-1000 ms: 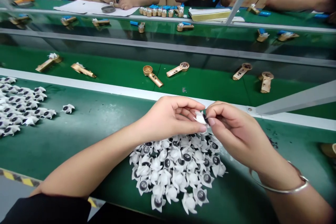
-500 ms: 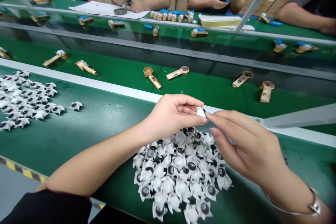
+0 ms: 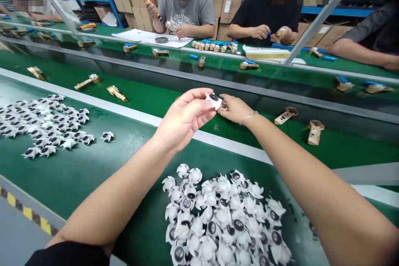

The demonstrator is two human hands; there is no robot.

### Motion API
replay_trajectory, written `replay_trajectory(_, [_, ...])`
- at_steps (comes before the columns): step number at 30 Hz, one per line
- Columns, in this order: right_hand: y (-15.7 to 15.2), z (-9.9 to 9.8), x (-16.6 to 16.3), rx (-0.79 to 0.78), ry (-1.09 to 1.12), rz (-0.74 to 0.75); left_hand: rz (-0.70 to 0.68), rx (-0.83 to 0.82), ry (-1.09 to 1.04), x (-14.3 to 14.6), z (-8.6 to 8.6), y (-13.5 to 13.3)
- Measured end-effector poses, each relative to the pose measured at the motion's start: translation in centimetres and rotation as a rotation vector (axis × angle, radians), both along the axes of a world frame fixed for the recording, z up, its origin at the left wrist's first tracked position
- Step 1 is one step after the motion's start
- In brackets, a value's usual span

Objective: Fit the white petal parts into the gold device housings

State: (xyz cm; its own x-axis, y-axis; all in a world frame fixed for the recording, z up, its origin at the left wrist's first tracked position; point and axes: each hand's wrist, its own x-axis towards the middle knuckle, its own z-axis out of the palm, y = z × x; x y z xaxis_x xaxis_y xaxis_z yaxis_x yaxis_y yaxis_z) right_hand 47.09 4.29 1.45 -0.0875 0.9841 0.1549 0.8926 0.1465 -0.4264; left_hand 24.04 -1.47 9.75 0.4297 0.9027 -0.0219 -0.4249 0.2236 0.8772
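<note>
The left hand (image 3: pixel 183 118) pinches one white fan blade (image 3: pixel 213 100) above the conveyor belt (image 3: pixel 249 110), dark hub facing up for fitting. The right hand (image 3: pixel 233 108) lies on a gold fan body (image 3: pixel 223 107) there, closed over it.

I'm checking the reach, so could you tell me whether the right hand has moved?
Yes: the right hand went from above the fan pile out over the conveyor belt.

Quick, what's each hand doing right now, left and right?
Left hand: closed, pinching a white fan blade in its fingertips.
Right hand: reaching over the belt onto a gold fan body; whether it grips it cannot be told.
</note>
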Motion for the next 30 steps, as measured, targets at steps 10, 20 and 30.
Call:
replay_trajectory(10, [-19.1,6.3,-1.6,0.175,0.696,-0.095,-0.181,0.407,0.289,1.1,-1.0,-4.2])
replay_trajectory(20, [-21.1,6.8,-2.6,0.281,0.613,-0.120,-0.068,0.815,0.429,0.6,0.0,-5.3])
replay_trajectory(30, [-21.1,7.5,-2.0,0.448,-0.065,0.080,-0.273,0.351,0.380,0.6,-0.1,-5.2])
